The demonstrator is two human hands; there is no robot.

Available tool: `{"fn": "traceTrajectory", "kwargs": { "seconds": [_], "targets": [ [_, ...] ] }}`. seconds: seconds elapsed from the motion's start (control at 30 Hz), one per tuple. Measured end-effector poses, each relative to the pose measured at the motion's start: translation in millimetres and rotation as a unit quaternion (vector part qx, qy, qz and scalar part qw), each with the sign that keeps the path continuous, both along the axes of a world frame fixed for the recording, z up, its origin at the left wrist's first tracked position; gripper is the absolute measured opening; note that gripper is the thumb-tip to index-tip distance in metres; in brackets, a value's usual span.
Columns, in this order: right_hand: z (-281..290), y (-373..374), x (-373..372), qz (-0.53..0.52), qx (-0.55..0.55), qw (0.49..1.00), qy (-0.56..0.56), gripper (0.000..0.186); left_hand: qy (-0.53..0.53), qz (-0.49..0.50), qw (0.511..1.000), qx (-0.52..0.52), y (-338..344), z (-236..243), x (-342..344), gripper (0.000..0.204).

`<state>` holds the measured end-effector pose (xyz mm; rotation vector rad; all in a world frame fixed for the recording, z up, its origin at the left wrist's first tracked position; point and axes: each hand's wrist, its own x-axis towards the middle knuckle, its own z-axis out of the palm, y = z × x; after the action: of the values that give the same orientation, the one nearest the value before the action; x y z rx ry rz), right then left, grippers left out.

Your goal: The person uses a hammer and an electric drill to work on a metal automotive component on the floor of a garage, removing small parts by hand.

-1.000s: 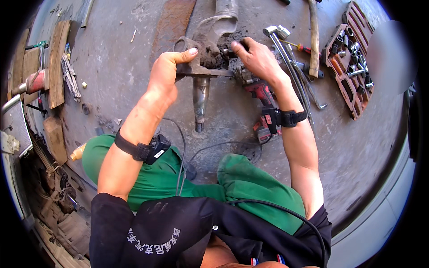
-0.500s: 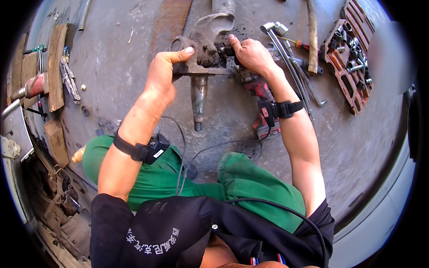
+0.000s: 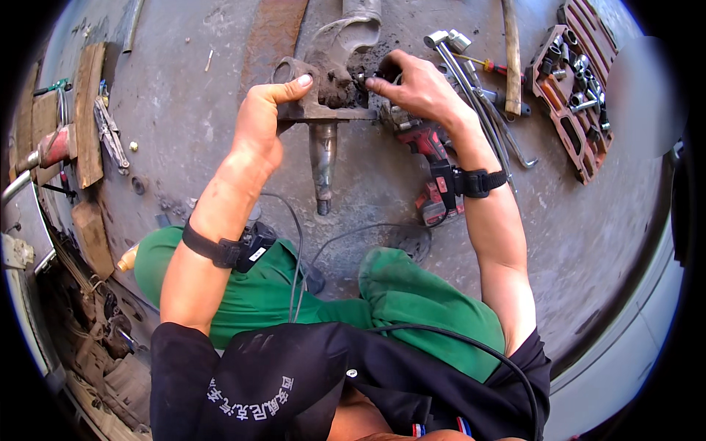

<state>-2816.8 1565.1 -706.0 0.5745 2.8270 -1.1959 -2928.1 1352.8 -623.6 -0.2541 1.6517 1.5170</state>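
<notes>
A dirty, greasy steering knuckle (image 3: 334,114) lies in front of me, its bare metal spindle (image 3: 323,162) pointing back at me. My left hand (image 3: 259,121) grips the left side of its flange, thumb on top beside the round bore and fingers hidden beneath. At the knuckle's right side, my right hand (image 3: 419,87) is bent with thumb and fingers close to a small dark bolt-like end (image 3: 360,78). What these fingers hold, if anything, is too small to name. Below that wrist rests a red and black cordless impact wrench (image 3: 430,173).
Long-handled socket wrenches (image 3: 478,95), a screwdriver (image 3: 489,66) and a wooden handle (image 3: 512,51) lie to the right. Farther right is an open socket case (image 3: 566,95). Wood blocks (image 3: 90,117) and a red jack (image 3: 55,143) stand left. A cable (image 3: 353,234) crosses near my knees.
My right hand has turned and its fingers have lifted and loosened around the dark piece at the knuckle's right side. My left hand keeps its hold.
</notes>
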Motion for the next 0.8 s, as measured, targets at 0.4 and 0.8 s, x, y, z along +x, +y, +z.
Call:
{"fn": "traceTrajectory", "kwargs": {
  "seconds": [0.4,0.8],
  "targets": [
    [2,-8,-7,-0.005,0.027,0.994,-0.107,0.067,-0.001,-0.009,1.0,0.011,3,-1,0,0.025],
    [-11,-2,-17,-0.029,-0.049,0.985,-0.164,0.073,0.001,-0.01,1.0,0.009,1,-1,-1,0.023]
  ]
}}
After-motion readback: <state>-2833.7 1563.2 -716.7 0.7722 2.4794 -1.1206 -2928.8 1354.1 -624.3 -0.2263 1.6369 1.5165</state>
